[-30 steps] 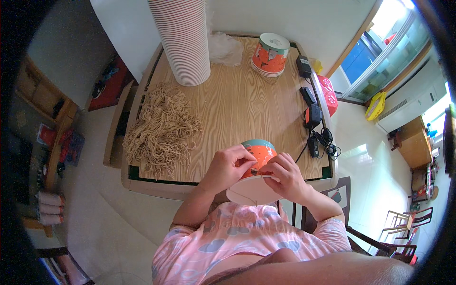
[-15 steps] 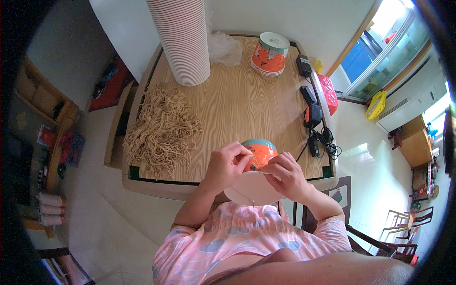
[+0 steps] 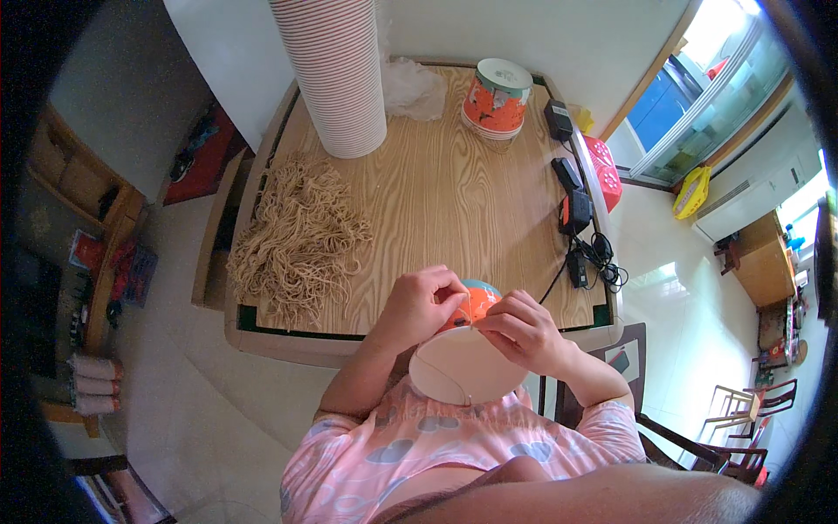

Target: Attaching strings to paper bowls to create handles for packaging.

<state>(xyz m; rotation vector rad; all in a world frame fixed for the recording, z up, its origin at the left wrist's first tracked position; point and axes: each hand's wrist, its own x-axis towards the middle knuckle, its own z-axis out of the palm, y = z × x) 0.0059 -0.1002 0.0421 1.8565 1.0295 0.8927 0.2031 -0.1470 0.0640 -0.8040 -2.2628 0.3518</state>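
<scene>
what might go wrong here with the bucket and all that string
The thin string pinched in the left hand could slip loose, since it is so fine. The orange bucket is tilted near the table edge, so it might drop if the right hand lets go. The loose string pile looks likely to tangle when pulled.

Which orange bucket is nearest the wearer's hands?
The near bucket, between the left hand and right hand, its pale mouth facing the wearer. The far orange stack stands base up by the table's far edge, away from both hands.
</scene>
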